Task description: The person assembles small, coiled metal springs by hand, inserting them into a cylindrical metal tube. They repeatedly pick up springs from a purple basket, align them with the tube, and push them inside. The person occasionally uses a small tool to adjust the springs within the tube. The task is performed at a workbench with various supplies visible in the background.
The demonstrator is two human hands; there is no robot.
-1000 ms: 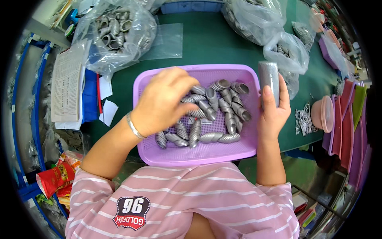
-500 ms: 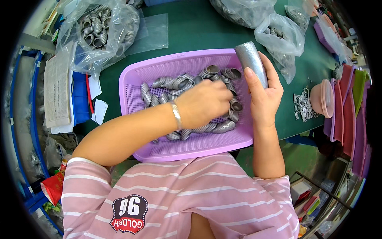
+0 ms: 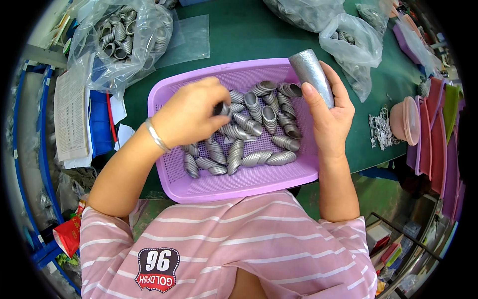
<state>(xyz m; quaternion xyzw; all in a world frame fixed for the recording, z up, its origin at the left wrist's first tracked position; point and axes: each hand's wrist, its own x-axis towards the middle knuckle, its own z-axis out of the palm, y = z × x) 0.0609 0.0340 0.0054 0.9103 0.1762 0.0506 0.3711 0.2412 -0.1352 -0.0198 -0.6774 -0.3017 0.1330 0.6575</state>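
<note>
My right hand is closed round a smooth silvery metal cylinder, held tilted at the right rim of a purple plastic basket. Several grey ribbed tube-shaped pieces, like rings stacked at a slant, lie loosely in the basket. Over its left half, my left hand has its fingers curled round one such grey ribbed piece, with its dark open end showing. Slight blur and the fingers cover most of that piece. A bracelet is on my left wrist.
Clear plastic bags of grey ribbed pieces stand at the back left and back right of the green table. Small silvery parts lie beside a pink tub at right. Papers and a blue tray are at left.
My left hand has moved left across the basket, from its middle right to its left half, uncovering the pieces there. My right hand keeps the metal cylinder in nearly the same place.
</note>
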